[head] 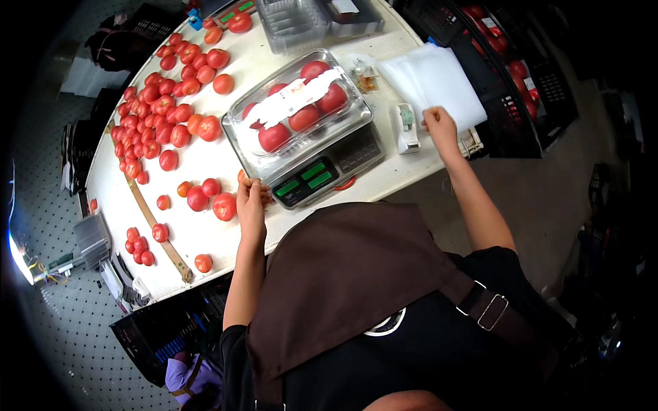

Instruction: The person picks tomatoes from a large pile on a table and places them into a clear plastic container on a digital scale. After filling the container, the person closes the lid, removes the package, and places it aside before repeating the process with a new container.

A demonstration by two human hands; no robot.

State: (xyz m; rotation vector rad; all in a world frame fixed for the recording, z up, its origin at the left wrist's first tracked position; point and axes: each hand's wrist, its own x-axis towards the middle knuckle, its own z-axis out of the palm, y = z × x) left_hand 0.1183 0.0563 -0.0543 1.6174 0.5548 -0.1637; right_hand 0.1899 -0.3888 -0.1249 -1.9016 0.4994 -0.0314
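Note:
A clear plastic clamshell box (342,110) of tomatoes, with a label across its lid, lies on the metal pan (237,150) of a digital scale (303,181). At the scale's near left corner is my left hand (253,198), fingers bent; part of a tomato shows just behind it, and whether the fingers touch anything is unclear. My right hand (440,125) is raised at the right with its fingers curled together, beside the white sheets (437,82). Between that hand and the scale stands a small white dispenser-like device (406,128). Many loose tomatoes (164,104) spread over the table's left side.
Empty clear plastic trays (293,23) are stacked at the far edge. A small clear packet (366,82) lies beyond the dispenser. Black crates (506,77) with packed tomatoes flank the table's right. A brown strip (154,221) crosses its left part. Another person's purple sleeve (185,377) shows at lower left.

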